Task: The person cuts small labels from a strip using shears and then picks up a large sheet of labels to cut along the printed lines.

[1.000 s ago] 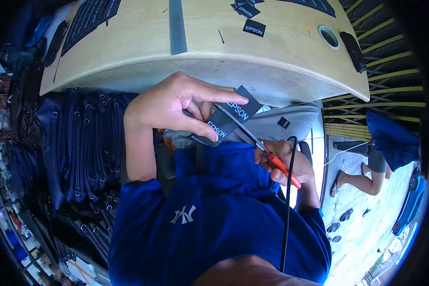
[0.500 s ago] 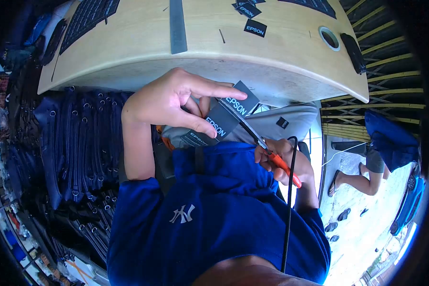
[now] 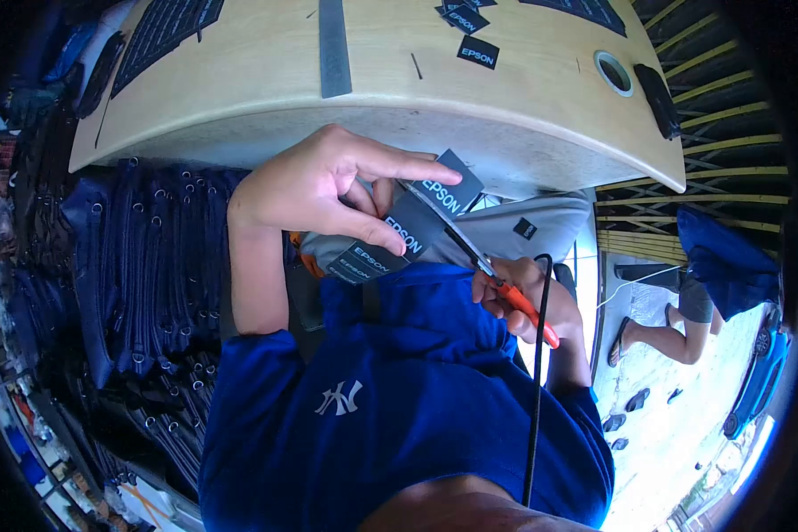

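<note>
My left hand (image 3: 328, 182) grips a dark strip of labels (image 3: 412, 226) printed "EPSON", thumb and index finger spread along it. The strip's lower end hangs down over my lap. In my right hand (image 3: 532, 288) are scissors (image 3: 523, 312) with orange handles. Their blades lie across the strip between two printed labels, just right of my left fingertips. A single cut label (image 3: 525, 228) rests on my grey-clad leg (image 3: 554, 213).
On the wooden table (image 3: 239, 80) lie several cut labels (image 3: 478, 52), a grey strip (image 3: 334, 53) and dark label sheets (image 3: 164, 40). Dark blue straps with metal rings (image 3: 151, 257) hang at left. A black cord (image 3: 538, 399) runs past my right hand. Another person's legs (image 3: 674, 337) show at right.
Both hands and the scissors stay almost in place. The lower end of the label strip has swung slightly, showing more of its print.
</note>
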Demonstrator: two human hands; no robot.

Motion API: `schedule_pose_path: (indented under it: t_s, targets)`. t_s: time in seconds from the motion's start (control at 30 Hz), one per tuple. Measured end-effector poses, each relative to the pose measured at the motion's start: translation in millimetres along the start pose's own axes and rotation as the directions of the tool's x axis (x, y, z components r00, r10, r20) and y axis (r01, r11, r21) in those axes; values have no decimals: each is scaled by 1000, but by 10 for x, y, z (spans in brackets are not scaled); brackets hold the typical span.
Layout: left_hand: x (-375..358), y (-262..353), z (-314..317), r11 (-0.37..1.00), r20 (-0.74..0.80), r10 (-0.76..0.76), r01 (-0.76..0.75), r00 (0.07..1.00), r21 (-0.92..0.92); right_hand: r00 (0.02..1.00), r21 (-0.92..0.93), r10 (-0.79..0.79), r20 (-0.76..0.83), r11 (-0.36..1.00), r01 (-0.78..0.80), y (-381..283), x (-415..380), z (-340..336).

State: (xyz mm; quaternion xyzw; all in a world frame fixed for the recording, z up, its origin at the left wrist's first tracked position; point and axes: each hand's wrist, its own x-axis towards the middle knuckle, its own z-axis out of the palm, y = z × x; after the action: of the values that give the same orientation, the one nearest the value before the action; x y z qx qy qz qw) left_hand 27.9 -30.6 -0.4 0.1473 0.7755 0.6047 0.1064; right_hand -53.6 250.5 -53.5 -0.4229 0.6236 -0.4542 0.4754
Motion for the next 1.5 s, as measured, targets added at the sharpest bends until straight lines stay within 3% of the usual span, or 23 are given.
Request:
schedule_pose_path:
  t_s: [0.37,0.53,0.87,0.93,1.07,1.17,1.27,1.5]
  targets:
    - [-6,-9,-19,1000,9,-3,3,1000,23,999,-9,-39,-29,999,39,43,7,26]
    - [-3,-34,-43,998,30,35,-37,999,50,997,-247,11,-72,969,-28,26,17,25]
    - [-11,-25,-53,998,28,35,-36,999,51,994,-266,94,-60,958,-107,-33,17,-4]
    - [-11,-24,-50,999,18,-52,52,998,18,993,-254,96,-67,961,-110,38,13,-2]
    - [5,-7,-81,996,-1,-82,82,997,19,988,-208,104,-111,970,-125,123,-8,10]
    - [56,80,-178,994,-40,-110,110,993,-4,996,-268,69,-54,960,-81,137,-21,-2]
    - [234,41,-447,994,-98,-32,42,995,98,992,-182,100,-78,977,-112,171,-71,63]
    - [761,-119,-1064,931,-340,62,68,938,357,980,-97,-2,-199,995,-17,256,-127,176]
